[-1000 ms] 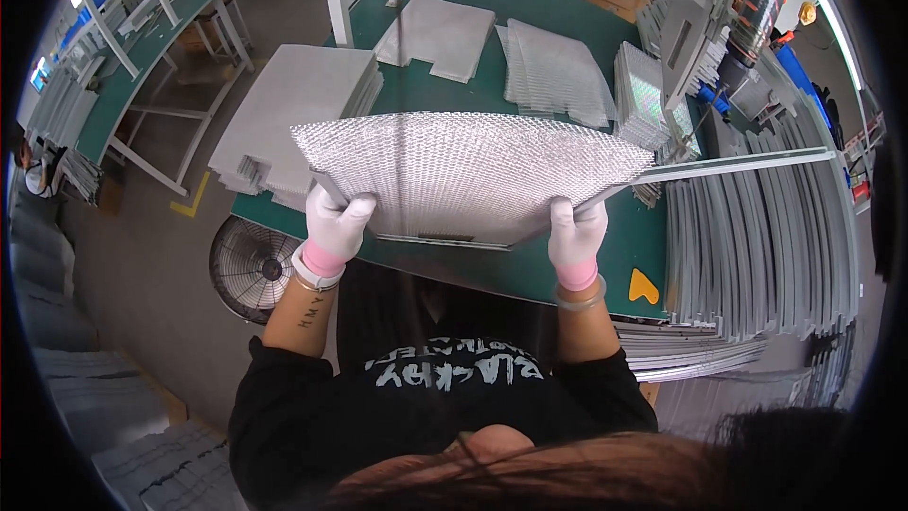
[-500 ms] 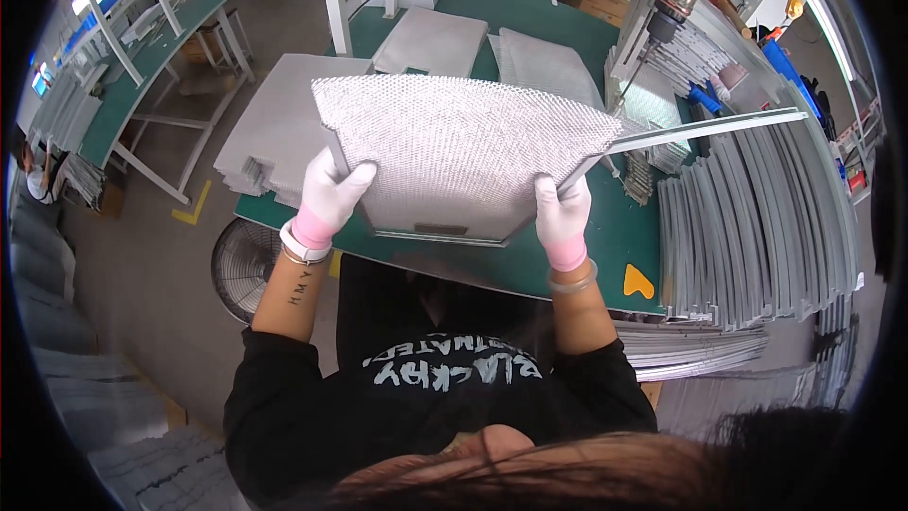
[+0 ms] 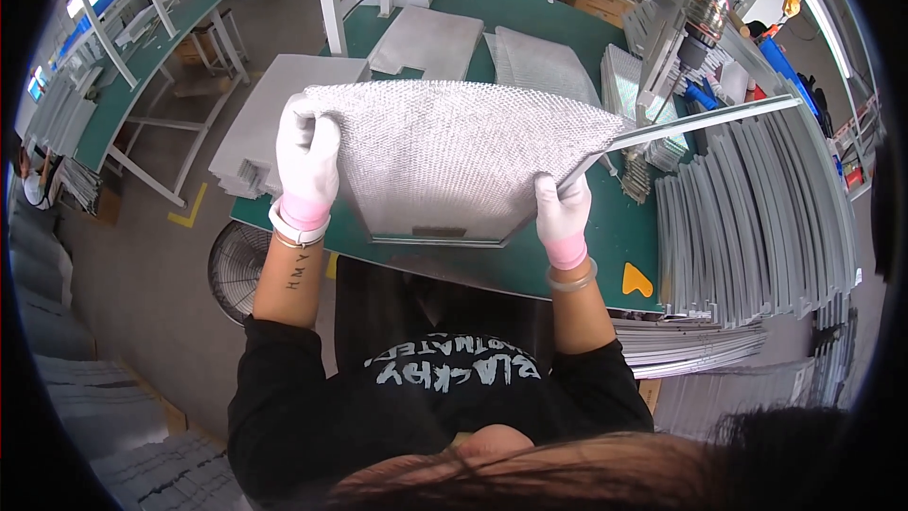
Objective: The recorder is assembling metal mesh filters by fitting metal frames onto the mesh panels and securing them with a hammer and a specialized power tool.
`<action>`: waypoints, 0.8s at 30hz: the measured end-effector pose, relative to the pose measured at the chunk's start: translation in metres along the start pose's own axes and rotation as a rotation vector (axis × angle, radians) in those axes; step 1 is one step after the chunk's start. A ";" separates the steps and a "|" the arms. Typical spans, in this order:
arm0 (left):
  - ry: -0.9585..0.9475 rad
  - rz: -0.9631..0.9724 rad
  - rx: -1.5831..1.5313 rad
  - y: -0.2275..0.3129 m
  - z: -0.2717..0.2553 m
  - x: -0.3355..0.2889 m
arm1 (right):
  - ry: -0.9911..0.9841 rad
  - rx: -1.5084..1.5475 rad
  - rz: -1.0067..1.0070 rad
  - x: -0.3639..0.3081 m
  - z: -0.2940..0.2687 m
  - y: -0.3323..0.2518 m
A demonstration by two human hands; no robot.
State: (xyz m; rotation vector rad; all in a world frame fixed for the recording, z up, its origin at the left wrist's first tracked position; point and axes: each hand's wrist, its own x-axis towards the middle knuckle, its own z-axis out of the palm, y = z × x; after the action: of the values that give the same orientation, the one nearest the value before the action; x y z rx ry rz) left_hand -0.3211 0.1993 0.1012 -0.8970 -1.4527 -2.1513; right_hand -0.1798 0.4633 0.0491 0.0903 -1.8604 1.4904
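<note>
Upright in front of me is a silvery metal mesh panel (image 3: 454, 151), its lower end and right side edged by thin metal frame strips. A small dark rectangular cutout shows near its lower edge. My left hand (image 3: 309, 151), in a white glove with a pink cuff, is closed around the panel's upper left corner, fingers curled over the mesh. On the right side edge, my right hand (image 3: 565, 218), gloved alike, grips the frame with its thumb in front. From the upper right corner a frame strip (image 3: 709, 123) sticks out to the right, apart from the mesh's top edge.
Flat mesh sheets (image 3: 430, 43) lie in stacks on the green table (image 3: 473, 274). Many grey frame strips (image 3: 757, 227) are lined up at the right. A power screwdriver (image 3: 709, 14) hangs at the upper right. An orange heart-shaped piece (image 3: 637, 280) lies near the front edge; a floor fan (image 3: 236, 270) stands left.
My left hand has moved up from the panel's left side edge to its upper left corner. My right hand keeps its hold on the right edge.
</note>
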 end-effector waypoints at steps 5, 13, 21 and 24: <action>0.011 -0.032 -0.040 -0.004 -0.004 0.003 | 0.047 0.071 -0.034 0.002 0.005 -0.001; -0.063 -0.150 -0.142 -0.006 -0.007 -0.012 | 0.066 0.043 -0.016 -0.002 0.003 0.005; -0.112 -0.233 -0.029 -0.017 -0.019 -0.018 | 0.052 -0.010 -0.019 -0.006 0.003 0.009; -0.092 -0.191 -0.054 -0.015 -0.022 -0.029 | 0.029 -0.001 0.063 -0.009 0.001 0.007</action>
State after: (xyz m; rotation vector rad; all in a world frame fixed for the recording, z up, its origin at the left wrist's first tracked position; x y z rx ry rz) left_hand -0.3156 0.1839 0.0652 -0.9212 -1.5896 -2.3239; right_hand -0.1774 0.4612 0.0382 0.0100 -1.8563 1.5254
